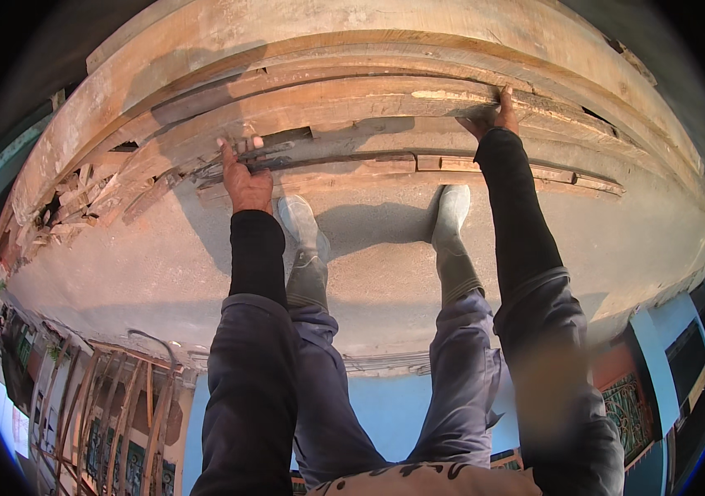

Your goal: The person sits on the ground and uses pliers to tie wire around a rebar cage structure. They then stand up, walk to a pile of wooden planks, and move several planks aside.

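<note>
A long wooden plank (344, 97), lit by the sun, stretches across in front of me. My right hand (497, 116) grips its near edge towards the right, the thumb on top and the fingers partly hidden beneath. Farther left, my left hand (246, 182) is just short of the plank, with its fingers stretched and apart and nothing held in them. Dark thin strips of wood lie beside its fingertips. Nearer to my feet, a narrow wooden batten (344, 167) lies on the ground, a shorter piece (447, 164) in line with it.
A broad timber board (385, 23) stands behind the plank. Broken wood scraps (79, 198) are heaped at the left. My boots (451, 215) stand on the grey concrete ground (377, 289). A wooden pole frame (112, 405) and a blue wall (385, 405) show at the bottom.
</note>
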Action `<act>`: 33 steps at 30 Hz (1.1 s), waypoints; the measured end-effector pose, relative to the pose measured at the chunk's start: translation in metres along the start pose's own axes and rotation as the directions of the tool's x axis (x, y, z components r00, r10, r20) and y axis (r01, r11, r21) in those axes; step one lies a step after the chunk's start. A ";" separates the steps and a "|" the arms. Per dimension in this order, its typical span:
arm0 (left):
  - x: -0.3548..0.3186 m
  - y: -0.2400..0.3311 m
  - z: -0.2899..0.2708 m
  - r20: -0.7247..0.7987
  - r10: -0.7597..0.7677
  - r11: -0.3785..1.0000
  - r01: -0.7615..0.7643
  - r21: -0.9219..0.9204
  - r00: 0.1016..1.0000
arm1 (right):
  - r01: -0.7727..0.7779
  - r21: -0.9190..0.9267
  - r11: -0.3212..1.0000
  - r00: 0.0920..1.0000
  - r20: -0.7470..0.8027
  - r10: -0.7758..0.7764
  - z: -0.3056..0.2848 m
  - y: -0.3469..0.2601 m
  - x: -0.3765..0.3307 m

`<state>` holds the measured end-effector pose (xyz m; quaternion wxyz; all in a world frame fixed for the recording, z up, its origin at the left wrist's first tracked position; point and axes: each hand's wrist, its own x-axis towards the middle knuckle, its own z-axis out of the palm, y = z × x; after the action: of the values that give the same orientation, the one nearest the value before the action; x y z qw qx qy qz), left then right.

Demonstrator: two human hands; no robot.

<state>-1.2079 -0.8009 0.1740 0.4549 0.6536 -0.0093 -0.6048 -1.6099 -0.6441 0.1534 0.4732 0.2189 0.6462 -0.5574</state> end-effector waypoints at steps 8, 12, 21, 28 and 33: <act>0.030 -0.021 0.011 -0.007 -0.020 0.981 0.021 0.195 1.000 | -0.095 -0.325 0.941 0.986 0.096 0.133 -0.034 -0.002 -0.006; 0.015 -0.021 0.025 -0.016 -0.076 0.984 0.078 0.159 0.997 | -0.061 -0.706 0.706 0.994 0.024 0.110 -0.072 0.051 -0.010; 0.013 -0.058 -0.098 -0.224 -0.014 0.899 0.111 0.423 0.974 | 0.331 -0.548 -0.768 0.843 0.538 -0.020 -0.112 0.156 0.000; 0.011 -0.079 -0.154 -0.342 -0.045 0.903 0.185 0.388 0.939 | 0.378 -0.507 -0.775 0.870 0.479 0.112 -0.114 0.161 0.043; 0.012 -0.082 -0.152 -0.411 -0.033 0.901 0.205 0.382 0.911 | 0.394 -0.455 -0.799 0.843 0.526 0.117 -0.133 0.171 0.063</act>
<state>-1.1274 -0.6713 0.0930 0.2587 0.8431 -0.0056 -0.4714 -1.5489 -0.4878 0.0020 0.2900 -0.6063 0.6823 0.2877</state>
